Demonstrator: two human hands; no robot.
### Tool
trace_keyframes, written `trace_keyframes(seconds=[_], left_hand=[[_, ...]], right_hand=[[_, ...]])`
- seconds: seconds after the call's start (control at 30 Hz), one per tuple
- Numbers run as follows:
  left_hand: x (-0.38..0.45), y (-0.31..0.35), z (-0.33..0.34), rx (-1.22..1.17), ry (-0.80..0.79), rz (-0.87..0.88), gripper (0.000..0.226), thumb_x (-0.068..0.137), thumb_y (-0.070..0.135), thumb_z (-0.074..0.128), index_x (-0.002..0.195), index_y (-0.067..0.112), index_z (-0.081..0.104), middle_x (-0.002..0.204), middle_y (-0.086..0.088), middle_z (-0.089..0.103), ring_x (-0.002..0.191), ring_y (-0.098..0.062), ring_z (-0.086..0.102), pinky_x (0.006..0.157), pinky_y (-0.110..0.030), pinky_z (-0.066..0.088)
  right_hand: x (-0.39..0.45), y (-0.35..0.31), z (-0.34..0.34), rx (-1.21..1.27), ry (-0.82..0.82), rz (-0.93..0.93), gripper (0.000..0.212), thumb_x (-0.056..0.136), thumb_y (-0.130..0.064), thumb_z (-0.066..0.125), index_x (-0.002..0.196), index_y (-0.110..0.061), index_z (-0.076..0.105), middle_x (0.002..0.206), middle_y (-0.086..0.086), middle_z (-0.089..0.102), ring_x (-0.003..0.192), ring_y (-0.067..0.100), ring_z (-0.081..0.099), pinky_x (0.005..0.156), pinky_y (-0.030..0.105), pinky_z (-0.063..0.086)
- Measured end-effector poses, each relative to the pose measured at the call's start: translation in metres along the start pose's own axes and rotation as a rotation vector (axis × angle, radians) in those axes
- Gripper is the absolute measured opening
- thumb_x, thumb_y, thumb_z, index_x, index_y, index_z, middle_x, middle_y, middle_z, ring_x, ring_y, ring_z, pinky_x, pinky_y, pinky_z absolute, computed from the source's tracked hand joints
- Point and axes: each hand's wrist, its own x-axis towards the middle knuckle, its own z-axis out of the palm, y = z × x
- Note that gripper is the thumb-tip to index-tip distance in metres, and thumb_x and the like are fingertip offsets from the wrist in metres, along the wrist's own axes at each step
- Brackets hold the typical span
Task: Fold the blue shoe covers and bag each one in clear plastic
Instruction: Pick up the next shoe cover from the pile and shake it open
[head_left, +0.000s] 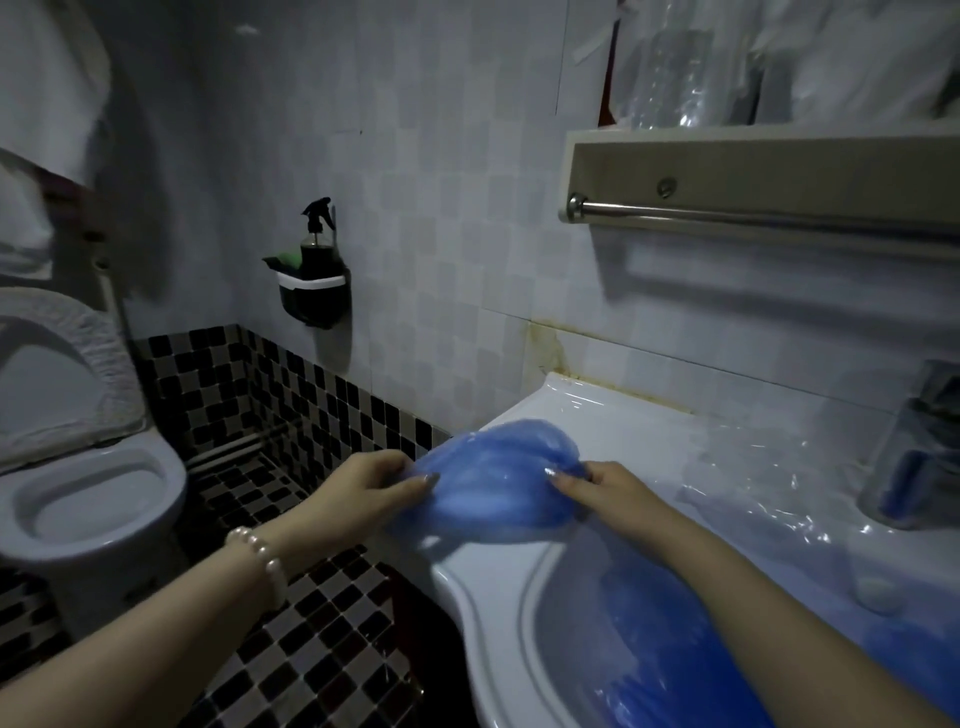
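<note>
Head view, from left to right: a toilet (88, 499) stands at the far left over checkered floor tiles. The left hand (366, 480), a pearl bracelet (260, 561) on its wrist, pinches the left edge of a blue shoe cover (493, 488) held just above the sink rim (457, 577). The right hand (605, 491) pinches the opposite edge, forearm lying across the basin, where more blue covers (654, 649) are heaped. Folding looks underway; next, I judge, the edges must meet before it goes into the clear plastic (753, 488) lying on the counter to the right.
</note>
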Motion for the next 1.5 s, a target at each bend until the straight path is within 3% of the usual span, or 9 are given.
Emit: trace_keyframes(seconds=[0.13,0.4,0.67,0.93,1.03,1.13,1.23,1.33,1.5], left_hand=[[0.022,0.003,0.018,-0.018,0.230,-0.114,0.032,0.094,0.032,0.053,0.077,0.006,0.063,0.069,-0.001,0.062,0.054,-0.009,0.052,0.048,-0.017,0.040],[0.045,0.003,0.038,0.386,0.395,-0.203,0.041,0.100,0.039,0.034,0.072,0.015,0.054,0.073,-0.002,0.060,0.070,-0.021,0.057,0.065,-0.030,0.041],[0.042,-0.012,0.045,0.885,0.356,-0.109,0.031,0.100,0.042,0.029,0.080,0.024,0.044,0.087,0.004,0.065,0.081,-0.018,0.060,0.078,-0.033,0.035],[0.045,0.006,0.044,1.217,0.353,-0.051,0.017,0.094,0.017,0.034,0.096,0.023,0.050,0.106,0.001,0.062,0.099,-0.023,0.056,0.086,-0.037,0.032],[0.062,0.017,0.045,0.896,0.301,-0.012,0.027,0.098,0.032,0.037,0.097,0.016,0.058,0.101,-0.004,0.059,0.095,-0.024,0.055,0.080,-0.035,0.038],[0.085,0.032,0.051,0.348,-0.024,-0.161,0.050,0.088,0.058,0.050,0.071,0.012,0.054,0.066,-0.003,0.050,0.060,-0.017,0.045,0.055,-0.027,0.035],[0.095,0.043,0.053,0.339,-0.178,-0.230,0.039,0.074,0.050,0.074,0.084,0.014,0.062,0.070,0.003,0.053,0.068,-0.014,0.046,0.056,-0.023,0.036],[0.101,0.041,0.049,0.372,-0.207,-0.265,0.047,0.072,0.038,0.079,0.105,0.005,0.068,0.090,-0.004,0.064,0.080,-0.017,0.054,0.072,-0.024,0.043],[0.096,0.056,0.036,0.153,0.015,-0.004,0.021,0.081,0.017,0.073,0.066,0.009,0.061,0.061,-0.001,0.049,0.060,-0.011,0.042,0.058,-0.025,0.037]], right_hand=[[0.016,-0.010,0.007,-0.112,0.092,0.060,0.041,0.097,-0.043,0.042,0.091,-0.007,0.060,0.081,0.011,0.060,0.070,0.021,0.052,0.069,0.030,0.042],[0.034,-0.015,0.026,-0.667,0.358,0.240,0.066,0.100,-0.051,0.013,0.116,-0.007,0.059,0.118,0.014,0.062,0.109,0.032,0.056,0.095,0.037,0.040],[0.029,-0.004,0.020,-0.931,0.360,0.323,0.043,0.104,-0.027,0.020,0.129,-0.013,0.051,0.127,0.008,0.058,0.116,0.026,0.055,0.093,0.031,0.041],[0.033,-0.004,0.031,-1.278,0.369,0.201,0.028,0.097,-0.015,0.036,0.116,-0.021,0.056,0.115,0.001,0.062,0.106,0.022,0.056,0.096,0.036,0.031],[0.032,0.000,0.033,-1.215,0.467,0.095,0.026,0.098,-0.020,0.036,0.121,-0.016,0.048,0.120,0.006,0.054,0.109,0.024,0.051,0.091,0.035,0.036],[0.032,0.006,0.033,-1.114,0.466,-0.002,0.024,0.100,-0.020,0.034,0.122,-0.015,0.042,0.121,0.007,0.052,0.109,0.024,0.052,0.088,0.033,0.040],[0.029,0.007,0.032,-1.086,0.443,-0.049,0.023,0.101,-0.020,0.032,0.119,-0.013,0.044,0.120,0.007,0.055,0.109,0.026,0.053,0.086,0.032,0.040],[0.027,0.011,0.028,-0.984,0.425,-0.055,0.024,0.101,-0.024,0.031,0.114,-0.012,0.048,0.114,0.009,0.059,0.104,0.029,0.056,0.082,0.032,0.040],[0.045,0.003,0.002,-0.100,0.479,-0.162,0.023,0.089,0.000,0.053,0.106,-0.015,0.059,0.103,0.015,0.060,0.095,0.031,0.057,0.073,0.022,0.041]])
